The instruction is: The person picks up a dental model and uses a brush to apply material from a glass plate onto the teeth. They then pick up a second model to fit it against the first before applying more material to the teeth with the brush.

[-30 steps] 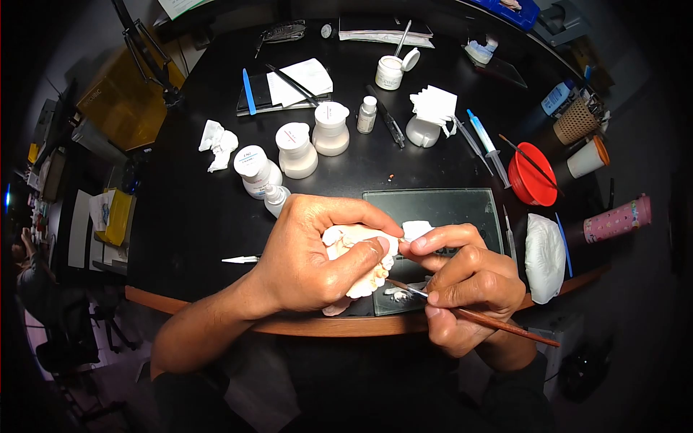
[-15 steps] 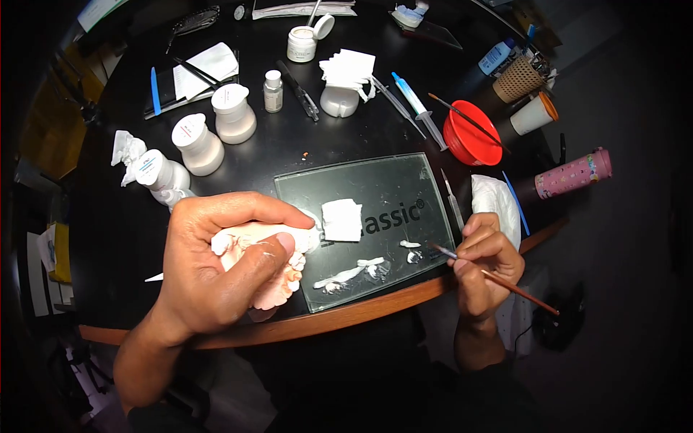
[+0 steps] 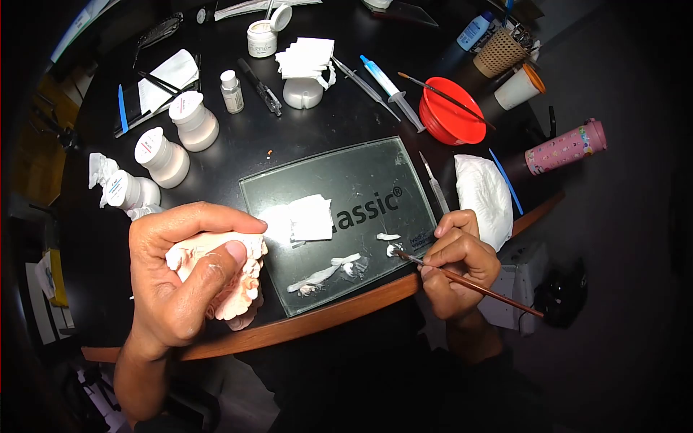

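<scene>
My left hand (image 3: 180, 274) is closed around a pinkish plaster dental model (image 3: 238, 285), thumb across its top and forefinger along its far edge. In my right hand (image 3: 460, 267) a thin brush (image 3: 484, 289) with a brown handle is pinched. Its tip touches a small dab of white paste (image 3: 393, 250) near the right side of the glass slab (image 3: 368, 162). A longer smear of white paste (image 3: 317, 278) lies on the slab between my hands. Beyond it sits a folded white tissue (image 3: 312, 218), partly covering the slab's dark lettering.
Several powder jars (image 3: 162, 157) stand at the left. Farther back are a small bottle (image 3: 232, 92), a pen (image 3: 260, 88) and an open white jar (image 3: 262, 40). To the right lie a syringe (image 3: 390, 90), a red bowl (image 3: 453, 112), a knife-like tool (image 3: 433, 180) and a white cloth (image 3: 482, 202).
The brush tip has come down and left onto the small dab of paste. The camera view has shifted, moving the table items leftward. My left hand still holds the model.
</scene>
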